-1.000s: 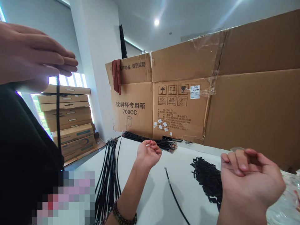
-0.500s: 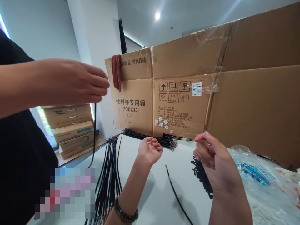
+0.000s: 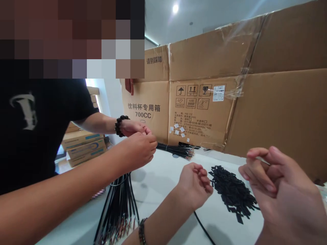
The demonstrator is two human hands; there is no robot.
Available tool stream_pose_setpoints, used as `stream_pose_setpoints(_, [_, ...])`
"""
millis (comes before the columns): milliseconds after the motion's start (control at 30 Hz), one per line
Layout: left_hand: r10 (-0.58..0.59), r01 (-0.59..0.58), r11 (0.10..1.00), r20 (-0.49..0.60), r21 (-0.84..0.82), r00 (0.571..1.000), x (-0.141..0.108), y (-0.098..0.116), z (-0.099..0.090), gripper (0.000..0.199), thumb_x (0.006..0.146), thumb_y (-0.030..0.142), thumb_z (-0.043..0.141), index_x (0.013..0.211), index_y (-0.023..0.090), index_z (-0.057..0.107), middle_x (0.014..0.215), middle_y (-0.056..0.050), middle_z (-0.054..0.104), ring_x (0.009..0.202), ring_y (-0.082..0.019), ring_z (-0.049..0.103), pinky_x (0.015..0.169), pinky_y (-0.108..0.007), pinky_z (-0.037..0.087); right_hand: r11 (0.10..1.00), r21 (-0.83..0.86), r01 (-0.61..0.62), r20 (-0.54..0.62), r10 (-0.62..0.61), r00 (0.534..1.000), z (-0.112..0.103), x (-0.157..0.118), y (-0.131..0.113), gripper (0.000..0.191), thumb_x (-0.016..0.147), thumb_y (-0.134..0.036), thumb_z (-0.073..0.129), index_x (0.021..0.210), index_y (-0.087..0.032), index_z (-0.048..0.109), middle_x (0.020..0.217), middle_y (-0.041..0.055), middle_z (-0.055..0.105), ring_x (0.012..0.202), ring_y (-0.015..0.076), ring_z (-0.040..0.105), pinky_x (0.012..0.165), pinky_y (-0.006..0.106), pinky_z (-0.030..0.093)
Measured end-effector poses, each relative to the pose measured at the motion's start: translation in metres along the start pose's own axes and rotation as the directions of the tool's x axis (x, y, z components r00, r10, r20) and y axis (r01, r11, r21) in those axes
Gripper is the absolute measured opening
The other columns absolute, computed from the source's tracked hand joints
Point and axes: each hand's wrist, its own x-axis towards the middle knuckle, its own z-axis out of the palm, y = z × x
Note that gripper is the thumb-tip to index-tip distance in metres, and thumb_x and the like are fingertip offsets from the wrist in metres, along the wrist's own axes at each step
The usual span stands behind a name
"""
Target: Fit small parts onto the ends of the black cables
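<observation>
My left hand hangs over the white table with its fingertips pinched together, just left of a pile of short black sleeves. Whatever the fingers hold is too thin to see. My right hand is raised at the right, also pinched, touching nothing visible. A single black cable passes below my left hand. A bundle of long black cables hangs over the table's near edge. Another bundle with bare wire ends lies against the carton.
A co-worker in a black T-shirt stands at the left, with both hands together over the table. A large taped cardboard carton stands along the table's far side. Stacked flat boxes stand behind the co-worker.
The co-worker has moved from the left edge to in front of the view, hands now together. My left hand has shifted right towards the sleeves. The plastic bag has left view.
</observation>
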Motion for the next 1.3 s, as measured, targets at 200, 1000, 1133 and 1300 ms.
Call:
stream_pose_setpoints(200, [-0.017,0.016,1.000,0.034,0.021,0.999,-0.018,-0.006,0.008,0.032,0.099,0.026,0.049,0.068,0.016,0.046,0.057,0.008,0.038,0.042,-0.005,0.031,0.039,-0.018,0.027,1.000,-0.025,0.015,0.049,-0.013,0.999,0.002,-0.005,-0.003,0.030,0.076,-0.044,0.063,0.061,-0.018,0.064,0.035,-0.0045,0.023,0.037,0.0073,0.022,0.049,0.024,0.033])
stream_pose_setpoints(1000, [-0.032,0.028,0.999,0.142,0.031,0.989,-0.051,-0.005,0.015,0.025,0.087,0.011,0.040,0.062,0.015,0.044,0.053,0.006,0.037,0.040,-0.005,0.035,0.046,-0.019,0.027,0.996,-0.091,0.010,0.067,-0.004,0.998,0.011,-0.018,-0.009,0.032,0.068,-0.052,0.070,0.063,-0.021,0.065,0.036,-0.0036,0.027,0.042,0.0113,0.032,0.051,0.026,0.032])
stream_pose_setpoints(1133, [-0.034,0.031,0.999,0.140,0.024,0.990,-0.054,-0.003,0.016,0.025,0.088,0.011,0.039,0.063,0.015,0.044,0.053,0.006,0.037,0.039,-0.005,0.035,0.046,-0.019,0.027,0.995,-0.101,-0.021,0.059,0.027,0.998,0.013,-0.020,-0.011,0.030,0.074,-0.049,0.064,0.062,-0.022,0.064,0.036,-0.0025,0.027,0.042,0.0127,0.034,0.050,0.028,0.032])
stream_pose_setpoints(1300, [-0.029,0.027,1.000,0.142,0.017,0.989,-0.058,-0.005,0.016,0.026,0.088,0.012,0.042,0.062,0.015,0.044,0.054,0.005,0.037,0.040,-0.005,0.035,0.046,-0.019,0.028,0.994,-0.105,0.006,0.053,0.000,0.999,0.013,-0.021,-0.011,0.030,0.079,-0.047,0.061,0.062,-0.021,0.065,0.036,-0.0022,0.028,0.041,0.0111,0.032,0.051,0.028,0.035])
